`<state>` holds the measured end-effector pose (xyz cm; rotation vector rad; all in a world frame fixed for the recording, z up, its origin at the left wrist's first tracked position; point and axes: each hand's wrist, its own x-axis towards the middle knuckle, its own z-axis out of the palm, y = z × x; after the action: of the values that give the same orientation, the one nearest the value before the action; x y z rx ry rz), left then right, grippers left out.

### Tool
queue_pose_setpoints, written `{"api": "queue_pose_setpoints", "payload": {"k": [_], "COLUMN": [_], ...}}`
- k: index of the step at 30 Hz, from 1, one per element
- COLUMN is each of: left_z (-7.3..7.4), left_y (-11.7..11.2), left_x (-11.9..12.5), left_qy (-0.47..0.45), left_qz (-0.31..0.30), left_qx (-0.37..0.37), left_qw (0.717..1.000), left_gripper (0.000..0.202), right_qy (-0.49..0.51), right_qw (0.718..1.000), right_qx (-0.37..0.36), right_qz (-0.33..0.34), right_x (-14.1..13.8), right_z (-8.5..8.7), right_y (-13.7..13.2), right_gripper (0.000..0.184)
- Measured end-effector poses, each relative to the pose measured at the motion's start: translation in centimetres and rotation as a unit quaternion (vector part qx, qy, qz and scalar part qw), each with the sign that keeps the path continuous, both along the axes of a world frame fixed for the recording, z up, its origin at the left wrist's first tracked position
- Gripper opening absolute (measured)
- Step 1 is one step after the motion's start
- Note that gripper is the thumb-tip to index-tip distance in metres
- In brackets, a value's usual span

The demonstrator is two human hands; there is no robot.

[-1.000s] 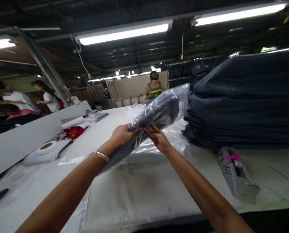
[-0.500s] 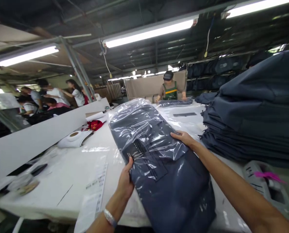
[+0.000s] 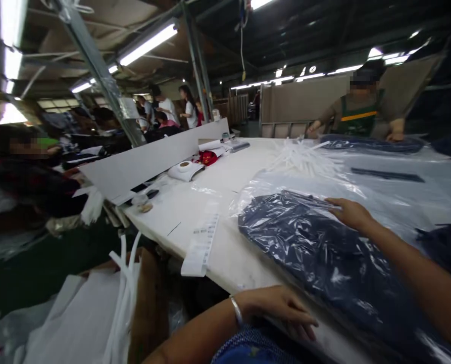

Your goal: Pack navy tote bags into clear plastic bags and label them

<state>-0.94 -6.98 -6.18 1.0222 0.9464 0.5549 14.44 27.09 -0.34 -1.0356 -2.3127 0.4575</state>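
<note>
Lowered since the earlier frame, your bag [image 3: 316, 258] now lies on the near side of the table [image 3: 233, 253]. It should handle soft, fairly light and slippery outside, so hold it by the folded edges. Your left hand [image 3: 286, 308], loosely open, hangs at the table's near edge beside the bag; your right hand [image 3: 348, 215] touches its far edge, pinching or not I can't tell.

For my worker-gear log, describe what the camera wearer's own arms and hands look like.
The left hand is ungloved, with a shiny, silver-coloured bangle around its wrist. The right hand is ungloved too, with nothing visible on its wrist. No sleeves show on either forearm.
</note>
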Motion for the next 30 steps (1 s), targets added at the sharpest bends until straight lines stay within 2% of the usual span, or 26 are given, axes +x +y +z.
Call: {"api": "queue_pose_setpoints", "payload": {"k": [1, 2, 3, 4, 5, 6, 8, 10, 12, 14, 16, 19, 25, 30], "left_z": [0.7, 1.5, 2.2, 2.7, 3.0, 3.1, 2.5, 1.2, -0.2, -1.6, -2.7, -4.0, -5.3, -5.0], "left_y": [-0.5, -1.0, -1.7, -2.3, -3.1, -3.9, -5.4, -6.8, -7.6, -7.8, -7.5, -6.8, -5.9, -5.8], "left_x": [-1.5, -3.4, -5.7, -8.2, -11.0, -13.9, -19.4, -23.6, -26.1, -27.3, -27.6, -27.9, -28.6, -28.4], "left_qy": [0.013, 0.050, 0.106, 0.180, 0.267, 0.308, 0.365, 0.418, 0.458, 0.484, 0.498, 0.508, 0.519, 0.530], "left_qz": [0.025, 0.092, 0.179, 0.274, 0.372, 0.433, 0.508, 0.547, 0.558, 0.549, 0.531, 0.502, 0.474, 0.465], "left_qx": [0.038, 0.080, 0.120, 0.157, 0.182, 0.185, 0.180, 0.180, 0.185, 0.197, 0.215, 0.245, 0.274, 0.286], "left_qw": [0.999, 0.991, 0.971, 0.932, 0.870, 0.826, 0.759, 0.703, 0.667, 0.652, 0.651, 0.656, 0.656, 0.649], "left_gripper": [0.054, 0.050, 0.046, 0.043, 0.039, 0.037, 0.032, 0.025, 0.022, 0.024, 0.027, 0.031, 0.024, 0.019], "right_qy": [0.008, 0.027, 0.036, 0.045, 0.054, 0.061, 0.084, 0.110, 0.115, 0.112, 0.104, 0.090, 0.079, 0.100], "right_qw": [1.000, 0.999, 0.995, 0.987, 0.974, 0.956, 0.921, 0.898, 0.891, 0.895, 0.901, 0.909, 0.913, 0.902], "right_qx": [-0.003, -0.019, -0.041, -0.074, -0.116, -0.158, -0.224, -0.302, -0.334, -0.353, -0.367, -0.377, -0.373, -0.385], "right_qz": [0.013, 0.027, 0.077, 0.133, 0.187, 0.240, 0.308, 0.300, 0.284, 0.250, 0.206, 0.153, 0.148, 0.169], "right_x": [-1.4, -3.0, -4.8, -6.6, -8.6, -10.6, -14.9, -19.3, -23.7, -27.7, -30.9, -33.8, -35.1, -34.9], "right_z": [-0.4, -0.7, -0.9, -1.2, -1.4, -1.8, -2.8, -4.2, -5.9, -7.5, -9.0, -10.8, -12.4, -12.9], "right_y": [-1.9, -4.3, -7.2, -10.3, -13.4, -16.4, -21.3, -24.5, -26.2, -27.0, -27.5, -27.8, -27.6, -27.4], "right_gripper": [0.040, 0.039, 0.037, 0.034, 0.032, 0.030, 0.025, 0.026, 0.031, 0.040, 0.046, 0.044, 0.013, 0.016]}}
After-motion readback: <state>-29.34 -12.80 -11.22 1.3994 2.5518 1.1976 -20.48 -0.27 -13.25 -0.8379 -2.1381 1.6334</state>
